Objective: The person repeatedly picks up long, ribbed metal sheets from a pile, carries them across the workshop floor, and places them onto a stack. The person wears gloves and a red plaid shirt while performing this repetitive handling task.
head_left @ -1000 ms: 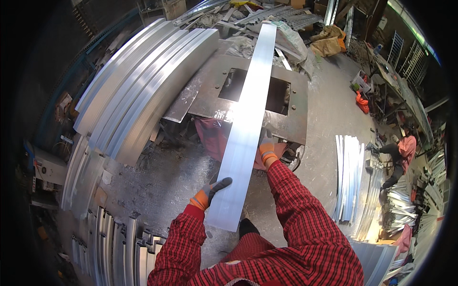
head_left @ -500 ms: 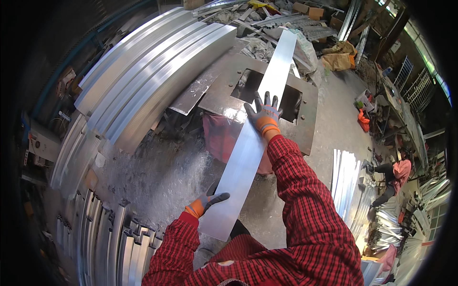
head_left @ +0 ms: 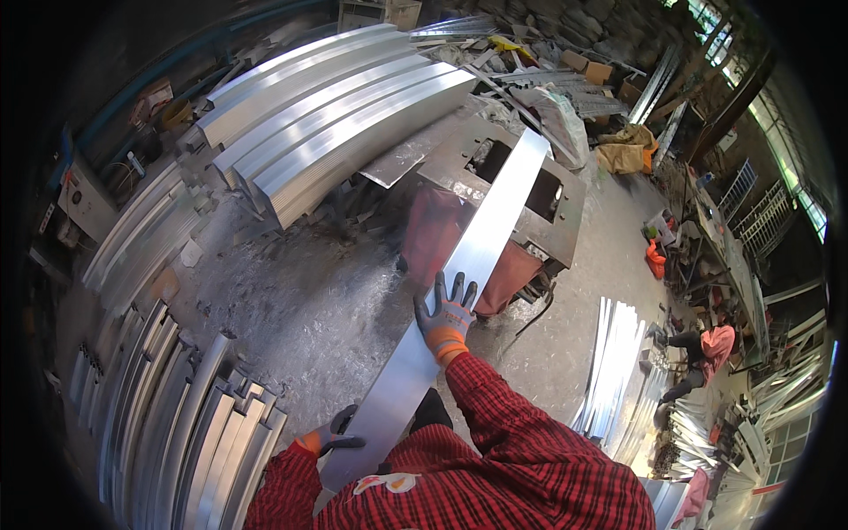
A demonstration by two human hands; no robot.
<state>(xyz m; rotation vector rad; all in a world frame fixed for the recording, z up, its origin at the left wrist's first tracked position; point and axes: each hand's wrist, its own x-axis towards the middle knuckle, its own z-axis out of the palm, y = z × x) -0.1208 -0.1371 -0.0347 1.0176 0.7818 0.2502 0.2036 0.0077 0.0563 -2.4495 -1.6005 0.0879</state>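
Note:
A long, flat, silvery metal strip [head_left: 478, 231] runs from near my body up to a low metal table [head_left: 563, 212] with square openings, its far end lying over the table top. My left hand [head_left: 333, 431], in a grey and orange glove, grips the strip's left edge near its close end, thumb on top and fingers partly hidden beneath. Farther along, my gloved right hand [head_left: 448, 320] rests flat on the strip's upper face with fingers spread. Red cloth [head_left: 510, 276] hangs under the table's near side.
Stacked wide metal profiles [head_left: 344, 132] lie left of the table. More upright lengths [head_left: 190, 424] stand at lower left. Thin bright strips [head_left: 611, 362] lie on the floor at right, near a person in a pink top [head_left: 717, 346]. Scrap and boxes [head_left: 598, 72] fill the back.
The strip has slid back toward my body, and less of it covers the table. Both hands have come nearer and leftward with it. The whole view has shifted too.

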